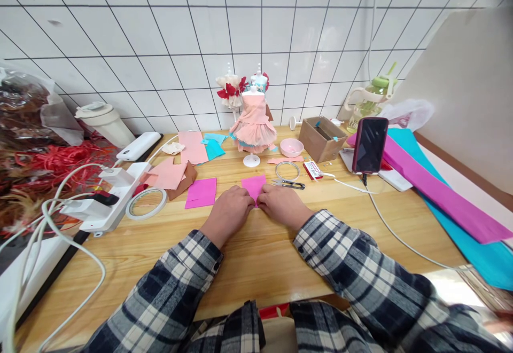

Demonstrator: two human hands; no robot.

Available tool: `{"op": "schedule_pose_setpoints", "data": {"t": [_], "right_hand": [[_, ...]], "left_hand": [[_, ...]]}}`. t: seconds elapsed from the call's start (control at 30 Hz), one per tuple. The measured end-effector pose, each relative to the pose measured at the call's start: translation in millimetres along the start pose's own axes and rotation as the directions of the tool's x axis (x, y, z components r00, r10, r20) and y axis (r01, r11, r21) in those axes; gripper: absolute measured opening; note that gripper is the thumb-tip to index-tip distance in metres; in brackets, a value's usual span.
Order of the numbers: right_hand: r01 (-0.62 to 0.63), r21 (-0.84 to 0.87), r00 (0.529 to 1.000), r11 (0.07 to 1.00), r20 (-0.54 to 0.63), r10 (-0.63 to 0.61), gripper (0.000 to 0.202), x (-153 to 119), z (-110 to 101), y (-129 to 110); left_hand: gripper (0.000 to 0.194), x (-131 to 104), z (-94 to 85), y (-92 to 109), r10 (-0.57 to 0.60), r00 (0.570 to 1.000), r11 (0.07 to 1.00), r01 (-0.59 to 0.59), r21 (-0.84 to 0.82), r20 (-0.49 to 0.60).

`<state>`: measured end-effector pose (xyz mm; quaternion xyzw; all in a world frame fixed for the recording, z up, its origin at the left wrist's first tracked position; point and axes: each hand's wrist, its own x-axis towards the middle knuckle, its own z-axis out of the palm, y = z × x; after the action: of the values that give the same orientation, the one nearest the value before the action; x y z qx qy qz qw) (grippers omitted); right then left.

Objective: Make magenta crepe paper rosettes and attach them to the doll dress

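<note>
A small magenta piece of crepe paper lies flat on the wooden table in front of me. My left hand has its fingers closed on the near left edge of that piece. At the near right edge, my right hand is closed on it too, fingertips almost meeting the left ones. The fingertips partly hide the near edge. Left of my hands lies a second magenta crepe paper piece. Thread snips rest just beyond my right hand, beside a coil of wire.
Behind stands a mini dress form in a pink paper dress. A pink bowl, cardboard box and propped phone stand to the right. Left are a tape roll, power strip with looping cables, and paper scraps.
</note>
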<state>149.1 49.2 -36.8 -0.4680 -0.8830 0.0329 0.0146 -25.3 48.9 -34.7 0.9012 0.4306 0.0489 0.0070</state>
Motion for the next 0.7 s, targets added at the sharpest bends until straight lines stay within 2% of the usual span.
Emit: {"op": "schedule_pose_setpoints", "data": {"t": [0.2,0.3,0.57,0.7], "right_hand": [[-0.030,-0.001,0.999,1.000,0.029,0.030,0.029,-0.3,-1.2,0.4],[-0.053,0.006,0.998,0.999,0.024,0.053,0.030,-0.1,-0.6,0.7],[-0.021,-0.003,1.000,1.000,0.015,0.021,0.030,-1.1,-1.9,-0.6],[-0.047,0.007,0.998,0.999,0.033,0.047,0.029,-0.3,-0.5,-0.1]], "left_hand": [[0.025,-0.7,0.0,0.9,-0.056,0.998,0.998,0.055,0.017,0.022],[0.025,-1.6,2.1,-0.8,-0.078,0.997,0.997,0.078,0.006,-0.008],[0.026,0.7,0.8,1.4,-0.019,1.000,1.000,0.019,0.008,0.004],[0.025,-0.8,2.8,1.2,-0.054,0.999,0.998,0.054,-0.015,0.002]]}}
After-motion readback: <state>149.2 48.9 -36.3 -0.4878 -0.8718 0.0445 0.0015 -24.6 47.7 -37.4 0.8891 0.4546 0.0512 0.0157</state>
